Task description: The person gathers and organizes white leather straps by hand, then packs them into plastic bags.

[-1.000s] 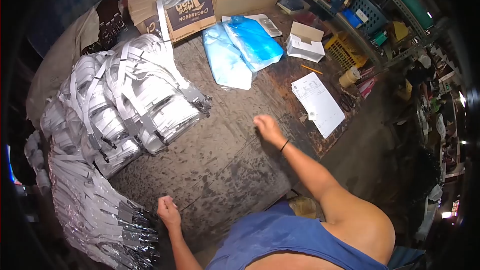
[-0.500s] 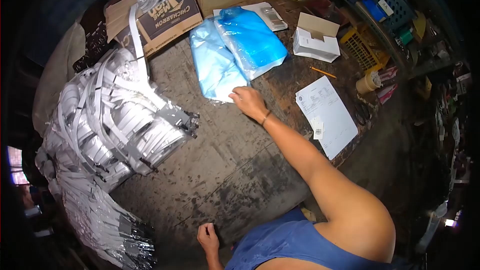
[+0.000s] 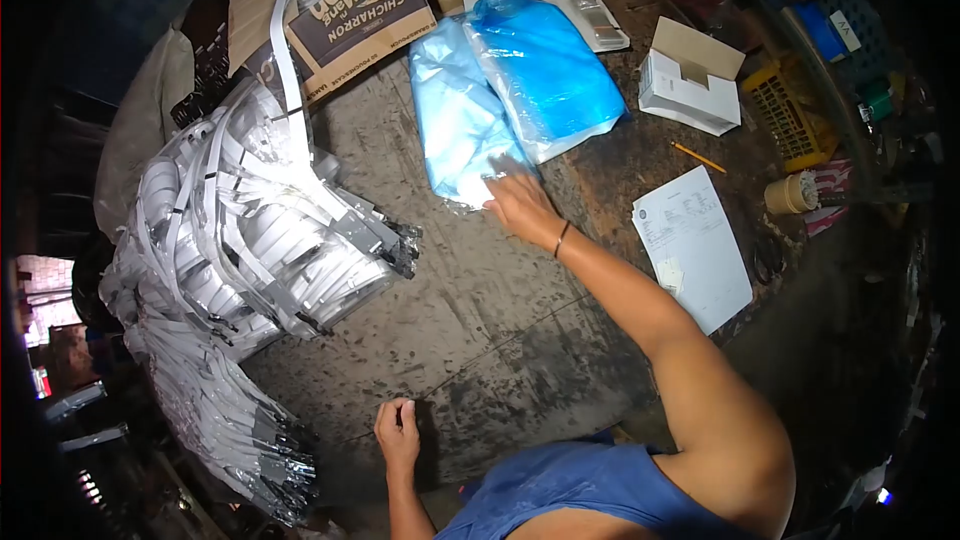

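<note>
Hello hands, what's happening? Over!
Right hand at light-blue plastic, grip unclear. Left hand loosely curled, nothing visible inside. Nothing seen in the way.

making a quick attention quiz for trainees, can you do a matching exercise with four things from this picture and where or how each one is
Things:
1. right hand
2. left hand
3. pencil
4. white box

Place or state:
A. yellow, lying between the box and the printed paper
B. lid standing open
C. at the near end of the pale blue plastic
D. low in the picture, close to the blue shirt

Right pairs: 1-C, 2-D, 3-A, 4-B
</note>
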The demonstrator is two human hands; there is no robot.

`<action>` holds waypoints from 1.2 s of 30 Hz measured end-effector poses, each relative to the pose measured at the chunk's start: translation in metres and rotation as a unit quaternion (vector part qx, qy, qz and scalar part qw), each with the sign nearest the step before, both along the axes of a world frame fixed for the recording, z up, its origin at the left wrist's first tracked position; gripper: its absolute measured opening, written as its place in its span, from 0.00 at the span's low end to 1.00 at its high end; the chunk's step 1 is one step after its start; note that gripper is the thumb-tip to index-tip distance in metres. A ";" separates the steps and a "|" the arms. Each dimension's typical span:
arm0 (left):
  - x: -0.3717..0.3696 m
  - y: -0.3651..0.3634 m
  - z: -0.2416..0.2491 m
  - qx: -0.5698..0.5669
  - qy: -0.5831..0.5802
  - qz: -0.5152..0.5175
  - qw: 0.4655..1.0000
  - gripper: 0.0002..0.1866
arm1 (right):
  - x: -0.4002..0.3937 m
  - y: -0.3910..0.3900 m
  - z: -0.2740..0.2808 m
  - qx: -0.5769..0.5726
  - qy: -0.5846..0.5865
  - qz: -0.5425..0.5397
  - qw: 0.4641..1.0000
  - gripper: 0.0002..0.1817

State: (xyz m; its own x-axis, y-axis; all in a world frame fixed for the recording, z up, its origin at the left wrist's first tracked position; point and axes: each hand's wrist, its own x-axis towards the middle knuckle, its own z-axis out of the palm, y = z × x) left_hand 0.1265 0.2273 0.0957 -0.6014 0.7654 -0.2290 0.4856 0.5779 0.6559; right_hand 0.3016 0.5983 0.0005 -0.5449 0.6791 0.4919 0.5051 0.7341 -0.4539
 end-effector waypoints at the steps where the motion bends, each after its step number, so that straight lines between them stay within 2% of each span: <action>1: 0.001 0.005 0.000 -0.002 0.002 0.001 1.000 0.07 | -0.006 0.010 -0.004 0.061 -0.059 -0.055 0.995 0.09; 2: 0.002 0.009 0.001 0.012 0.014 -0.020 1.000 0.07 | -0.006 0.019 -0.006 0.059 -0.059 -0.054 0.995 0.09; 3: 0.003 0.011 0.003 0.025 0.027 -0.042 0.998 0.07 | -0.006 0.025 0.003 -0.092 -0.216 -0.012 0.972 0.11; 4: 0.004 0.013 0.002 0.024 0.028 -0.040 0.999 0.07 | -0.006 0.031 0.009 -0.236 -0.363 0.032 0.901 0.14; 5: 0.007 0.013 0.001 0.031 0.015 -0.037 0.999 0.07 | 0.000 0.036 -0.012 -0.048 -0.191 0.032 0.980 0.11; 6: 0.010 0.012 -0.001 0.036 0.000 -0.034 0.999 0.07 | -0.003 0.046 -0.010 -0.050 -0.192 0.037 0.979 0.11; 8: 0.013 0.015 -0.003 0.007 -0.010 -0.036 0.999 0.06 | -0.009 0.064 0.002 -0.166 -0.161 0.052 0.971 0.10; 10: 0.015 0.030 -0.008 0.030 -0.015 -0.102 0.994 0.06 | -0.013 0.072 0.022 -0.169 -0.137 0.048 0.975 0.10; 13: 0.019 0.074 -0.012 0.090 -0.031 -0.149 0.984 0.07 | -0.021 0.090 0.017 -0.213 -0.139 0.094 0.963 0.08; 15: 0.022 0.117 -0.014 0.117 -0.019 -0.198 0.973 0.13 | -0.024 0.095 0.018 -0.224 -0.139 0.118 0.957 0.08; 18: 0.031 0.197 -0.018 0.135 -0.003 -0.294 0.946 0.26 | -0.025 0.093 0.026 -0.242 -0.067 0.128 0.960 0.09; 20: 0.039 0.250 -0.032 0.174 0.027 -0.341 0.923 0.31 | -0.020 0.087 0.031 -0.222 -0.067 0.128 0.964 0.12; 22: 0.044 0.291 -0.051 0.132 0.056 -0.348 0.926 0.35 | -0.017 0.080 0.035 -0.240 -0.034 0.137 0.960 0.15; 23: 0.042 0.303 -0.056 0.134 0.058 -0.347 0.926 0.35 | -0.015 0.071 0.036 -0.274 -0.011 0.096 0.957 0.16; 24: 0.043 0.315 -0.058 0.037 0.079 -0.349 0.933 0.33 | -0.011 0.062 0.042 -0.314 -0.025 0.084 0.946 0.16; 25: 0.042 0.326 -0.059 -0.059 0.098 -0.348 0.931 0.32 | -0.007 0.049 0.046 -0.366 0.034 0.070 0.927 0.16; 26: 0.038 0.336 -0.073 -0.057 0.099 -0.349 0.930 0.32 | -0.003 0.033 0.050 -0.417 0.093 0.056 0.903 0.16; 28: 0.025 0.347 -0.112 -0.157 0.111 -0.397 0.897 0.28 | 0.009 -0.005 0.095 -0.442 0.197 0.119 0.867 0.13; 29: 0.024 0.347 -0.106 -0.161 0.109 -0.393 0.899 0.28 | 0.021 -0.024 0.118 -0.477 0.206 0.126 0.845 0.13; 30: 0.023 0.343 -0.093 -0.097 0.061 -0.367 0.923 0.25 | 0.036 -0.040 0.142 -0.513 0.216 0.135 0.820 0.12; 31: 0.019 0.337 -0.084 -0.031 0.016 -0.333 0.942 0.22 | 0.048 -0.052 0.171 -0.412 0.214 0.152 0.873 0.14; 32: 0.014 0.332 -0.089 -0.036 0.025 -0.316 0.948 0.22 | 0.059 -0.058 0.193 -0.303 0.214 0.174 0.912 0.15; 33: 0.009 0.323 -0.099 0.053 0.041 -0.354 0.933 0.22 | 0.070 -0.060 0.199 -0.222 0.261 0.217 0.914 0.14; 34: -0.001 0.311 -0.101 0.140 0.061 -0.392 0.907 0.21 | 0.082 -0.069 0.207 -0.297 0.323 0.225 0.870 0.16; 35: -0.012 0.293 -0.093 0.096 0.004 -0.366 0.925 0.22 | 0.095 -0.069 0.214 -0.314 0.313 0.231 0.866 0.17; 36: -0.021 0.269 -0.077 0.095 0.016 -0.355 0.930 0.22 | 0.104 -0.071 0.220 -0.324 0.300 0.234 0.866 0.16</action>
